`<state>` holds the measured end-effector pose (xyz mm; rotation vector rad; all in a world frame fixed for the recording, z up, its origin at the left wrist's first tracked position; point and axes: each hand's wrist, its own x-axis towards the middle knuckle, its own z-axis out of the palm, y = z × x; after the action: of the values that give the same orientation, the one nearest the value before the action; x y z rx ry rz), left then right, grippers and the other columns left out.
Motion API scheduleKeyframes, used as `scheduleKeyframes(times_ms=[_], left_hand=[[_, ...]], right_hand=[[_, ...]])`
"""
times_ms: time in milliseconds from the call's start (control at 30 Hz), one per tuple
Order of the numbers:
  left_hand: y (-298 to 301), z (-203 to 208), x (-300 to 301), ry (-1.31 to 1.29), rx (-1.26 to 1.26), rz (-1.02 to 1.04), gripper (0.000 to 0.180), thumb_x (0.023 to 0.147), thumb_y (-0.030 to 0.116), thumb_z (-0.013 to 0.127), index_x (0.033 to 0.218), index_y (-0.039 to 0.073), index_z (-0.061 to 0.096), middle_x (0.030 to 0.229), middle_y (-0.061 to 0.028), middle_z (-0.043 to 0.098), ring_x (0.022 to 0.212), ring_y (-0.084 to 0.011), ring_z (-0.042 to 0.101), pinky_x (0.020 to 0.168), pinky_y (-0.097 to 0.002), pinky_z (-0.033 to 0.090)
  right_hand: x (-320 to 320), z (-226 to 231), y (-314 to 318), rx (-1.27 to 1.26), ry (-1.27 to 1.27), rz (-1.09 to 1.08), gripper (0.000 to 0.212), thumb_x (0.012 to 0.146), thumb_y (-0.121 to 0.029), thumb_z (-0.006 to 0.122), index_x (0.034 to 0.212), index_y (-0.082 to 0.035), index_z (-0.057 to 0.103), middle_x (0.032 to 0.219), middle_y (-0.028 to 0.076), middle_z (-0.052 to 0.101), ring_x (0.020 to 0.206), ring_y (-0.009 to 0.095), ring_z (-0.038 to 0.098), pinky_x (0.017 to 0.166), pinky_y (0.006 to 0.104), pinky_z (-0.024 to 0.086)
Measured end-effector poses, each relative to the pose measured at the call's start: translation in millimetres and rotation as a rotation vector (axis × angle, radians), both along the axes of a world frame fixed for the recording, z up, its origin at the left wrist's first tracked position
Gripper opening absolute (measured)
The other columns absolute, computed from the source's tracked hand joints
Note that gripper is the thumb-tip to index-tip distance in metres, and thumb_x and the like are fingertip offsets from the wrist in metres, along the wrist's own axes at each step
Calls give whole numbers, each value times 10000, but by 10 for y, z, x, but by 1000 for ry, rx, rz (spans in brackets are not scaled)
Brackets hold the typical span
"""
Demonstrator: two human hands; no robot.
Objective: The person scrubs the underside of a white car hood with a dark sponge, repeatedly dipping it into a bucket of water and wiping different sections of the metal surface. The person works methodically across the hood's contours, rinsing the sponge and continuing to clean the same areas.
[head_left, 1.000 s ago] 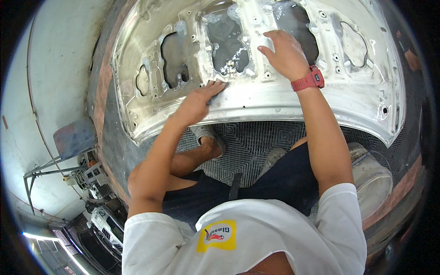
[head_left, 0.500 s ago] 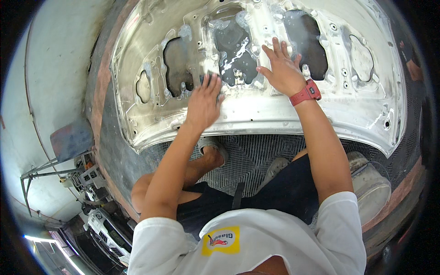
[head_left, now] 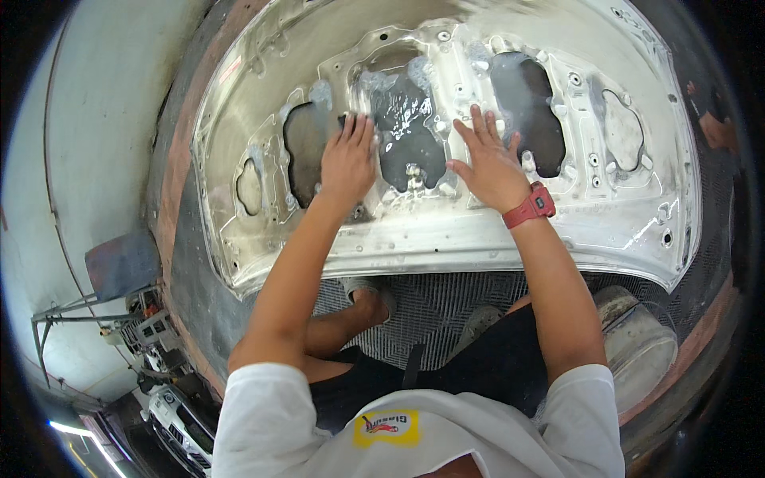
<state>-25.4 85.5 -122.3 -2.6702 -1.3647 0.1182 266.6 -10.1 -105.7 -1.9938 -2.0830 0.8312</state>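
A pale metal car hood [head_left: 446, 239] lies with its ribbed underside facing up, wet and shiny, with several cut-out openings through which its darker outer skin shows. On the rib between the left and middle openings, my left hand [head_left: 349, 163] presses down with its fingers together. A small dark piece of what looks like sandpaper [head_left: 343, 121] peeks out beside its fingertips; the rest is hidden under the fingers. My right hand [head_left: 492, 169] rests flat on the rib right of the middle opening, fingers spread, holding nothing. A red watch [head_left: 532, 205] circles that wrist.
A pale round bucket [head_left: 644, 358] stands on the right by my leg. Dark ridged mats [head_left: 430, 307] cover the floor below the hood. Along the left wall are a metal frame [head_left: 76, 307] and a white car front [head_left: 171, 430]. Another person's arm [head_left: 717, 131] shows at the far right.
My left hand has slid forward along the rib, away from me, with the dark piece under its fingers. My right hand stays flat on its rib. The view has tilted, so the hood sits lower.
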Motion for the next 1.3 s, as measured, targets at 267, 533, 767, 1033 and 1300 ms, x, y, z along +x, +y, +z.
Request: scheduleKeyframes(times_ms=[267, 533, 767, 1033, 1300], left_hand=[[682, -92, 299, 39, 75, 295, 608, 1045, 267, 501, 1571, -36, 495, 1647, -222, 487, 1542, -381, 447, 1229, -464, 379], [782, -280, 1659, -301, -218, 339, 688, 1035, 287, 485, 1593, -105, 395, 1663, -301, 418, 1558, -409, 413, 1253, -493, 353], [982, 62, 179, 232, -84, 4, 571, 1049, 154, 456, 1594, -14, 421, 1640, -213, 480, 1507, -384, 472, 1198, -493, 421], [1220, 489, -37, -579, 123, 378, 542, 1057, 178, 503, 1573, 14, 472, 1549, -293, 543, 1396, -483, 547, 1128, -555, 486], [685, 121, 421, -1052, -558, 514, 526, 1161, 324, 468, 1614, 57, 460, 1595, -202, 532, 1442, -356, 548, 1191, -475, 453]], right_hand=[[-36, -104, 3, -26, 106, 35, 764, 1112, -628, 362, 1715, -165, 292, 1813, 179, 62, 1671, 410, 20, 1283, 716, 27], [11, -167, 36, -72, 302, -23, 713, 1147, -596, 233, 1712, -170, 318, 1823, 148, 22, 1674, 398, -24, 1288, 674, -53], [-20, -124, 26, -79, 320, 3, 708, 1148, -593, 230, 1710, -174, 328, 1824, 143, 36, 1675, 388, -44, 1289, 665, -67], [72, -144, 41, -88, 283, -3, 732, 1131, -621, 270, 1717, -186, 307, 1827, 126, 16, 1676, 376, -55, 1291, 668, -61], [74, -153, 55, -93, 283, -9, 742, 1123, -633, 273, 1714, -186, 313, 1827, 127, 26, 1679, 358, -51, 1285, 683, -62]])
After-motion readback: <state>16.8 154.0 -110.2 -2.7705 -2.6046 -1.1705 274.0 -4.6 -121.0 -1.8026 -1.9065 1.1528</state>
